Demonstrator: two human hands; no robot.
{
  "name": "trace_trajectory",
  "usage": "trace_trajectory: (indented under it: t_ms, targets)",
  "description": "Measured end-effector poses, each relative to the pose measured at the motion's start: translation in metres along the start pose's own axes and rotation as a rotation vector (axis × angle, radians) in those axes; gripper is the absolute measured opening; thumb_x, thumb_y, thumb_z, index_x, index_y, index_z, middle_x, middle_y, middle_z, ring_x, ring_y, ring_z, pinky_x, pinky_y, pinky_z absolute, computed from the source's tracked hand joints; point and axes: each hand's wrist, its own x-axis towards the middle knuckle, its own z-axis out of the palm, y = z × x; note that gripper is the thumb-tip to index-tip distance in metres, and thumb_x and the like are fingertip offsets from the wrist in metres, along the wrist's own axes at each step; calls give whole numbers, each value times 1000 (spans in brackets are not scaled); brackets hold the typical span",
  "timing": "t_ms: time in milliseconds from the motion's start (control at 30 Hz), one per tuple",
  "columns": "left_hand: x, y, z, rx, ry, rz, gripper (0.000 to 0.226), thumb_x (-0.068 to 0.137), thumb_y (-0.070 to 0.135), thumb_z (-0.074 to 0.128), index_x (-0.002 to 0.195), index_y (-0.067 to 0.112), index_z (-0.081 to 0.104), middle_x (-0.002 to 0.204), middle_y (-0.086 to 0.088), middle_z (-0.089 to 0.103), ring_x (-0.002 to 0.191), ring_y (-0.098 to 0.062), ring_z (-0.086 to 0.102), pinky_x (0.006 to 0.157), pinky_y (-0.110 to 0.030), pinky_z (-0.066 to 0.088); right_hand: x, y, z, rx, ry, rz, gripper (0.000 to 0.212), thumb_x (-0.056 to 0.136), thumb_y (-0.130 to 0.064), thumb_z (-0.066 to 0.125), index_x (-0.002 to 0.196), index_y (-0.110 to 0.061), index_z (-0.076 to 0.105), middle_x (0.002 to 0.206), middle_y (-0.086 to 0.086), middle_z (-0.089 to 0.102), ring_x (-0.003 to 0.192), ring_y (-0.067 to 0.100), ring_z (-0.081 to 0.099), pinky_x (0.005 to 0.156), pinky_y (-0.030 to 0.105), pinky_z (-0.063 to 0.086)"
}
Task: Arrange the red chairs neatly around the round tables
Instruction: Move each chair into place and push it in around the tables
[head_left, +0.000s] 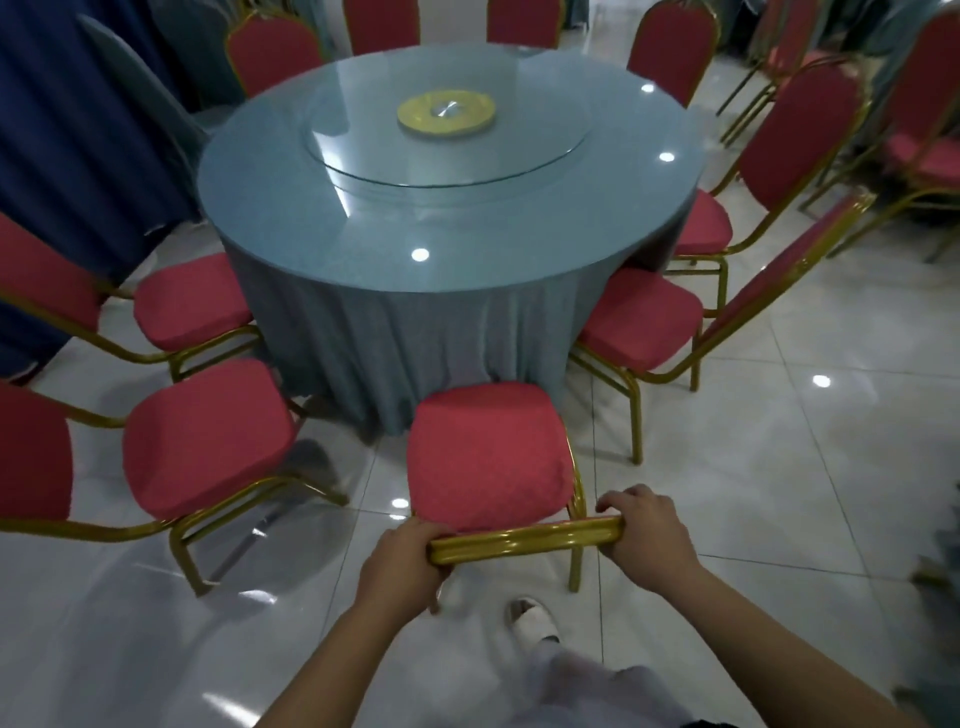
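A red chair (485, 457) with a gold frame stands right in front of me, its seat facing the round table (363, 218) draped in grey-blue cloth. My left hand (402, 564) grips the left end of the gold top rail of its backrest. My right hand (647, 530) grips the right end of the same rail. The seat's front edge sits close to the tablecloth. Several more red chairs ring the table: two on the left (205, 436), two on the right (641, 317), and others behind it.
A glass turntable (363, 156) with a yellow disc (447, 111) lies on the tabletop. Dark blue drapery (67, 130) hangs at the left. More red chairs (919, 150) crowd the far right. My white shoe (532, 618) stands on glossy white floor tiles.
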Motion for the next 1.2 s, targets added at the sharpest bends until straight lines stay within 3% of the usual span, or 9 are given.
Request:
trace_trajectory:
  t_ms: [100, 233, 367, 500, 633, 800, 967, 1200]
  targets:
    - [47, 17, -13, 27, -29, -44, 14, 85, 32, 66, 86, 45, 68, 81, 18, 62, 76, -2, 60, 66, -30, 53, 54, -3, -27, 15, -5, -16, 28, 85, -33, 69, 112, -34, 65, 112, -1, 54, 114, 26, 49, 92, 48, 50]
    - [104, 35, -36, 2, -13, -105, 18, 86, 26, 67, 79, 42, 67, 77, 11, 70, 76, -11, 66, 74, -39, 58, 118, -18, -55, -18, -11, -57, 25, 86, -28, 63, 111, -30, 64, 109, 1, 55, 113, 28, 49, 87, 40, 49]
    - [155, 42, -62, 74, -16, -181, 17, 90, 20, 63, 75, 29, 65, 76, 3, 69, 77, -17, 66, 81, -44, 58, 164, -39, -67, 38, -12, -36, 26, 82, -17, 54, 103, -30, 63, 110, 1, 52, 114, 29, 46, 94, 50, 46]
    - [181, 53, -77, 129, -41, -175, 18, 87, 18, 65, 71, 27, 65, 69, 4, 67, 72, -15, 66, 74, -39, 57, 195, -39, -85, 54, -16, -64, 24, 78, -15, 51, 92, -33, 58, 103, -2, 47, 109, 28, 45, 92, 52, 41]
    - [170, 56, -71, 98, -72, -178, 19, 85, 9, 65, 73, 24, 68, 72, -1, 68, 74, -20, 66, 69, -35, 53, 191, -27, -80, 18, -62, -127, 11, 79, -21, 56, 80, -31, 51, 88, -5, 46, 101, 28, 53, 87, 45, 46]
    - [152, 55, -58, 103, -34, -173, 30, 86, 5, 62, 80, 33, 70, 76, 3, 70, 75, -13, 66, 69, -30, 53, 174, -7, -57, 50, 15, -187, 15, 82, -33, 62, 93, -29, 53, 96, -7, 48, 106, 22, 50, 90, 46, 45]
    - [149, 62, -59, 122, -45, -221, 24, 89, 4, 61, 81, 25, 71, 79, -5, 70, 80, -23, 67, 78, -39, 54, 172, -9, -62, 89, 5, -170, 17, 80, -22, 62, 96, -27, 56, 99, -5, 51, 108, 22, 48, 94, 47, 44]
    - [149, 63, -63, 99, -25, -217, 29, 90, 6, 60, 75, 29, 69, 75, 0, 69, 78, -20, 66, 75, -38, 54, 176, -16, -61, 61, 8, -138, 20, 82, -15, 57, 96, -29, 60, 97, -5, 46, 108, 24, 48, 94, 48, 42]
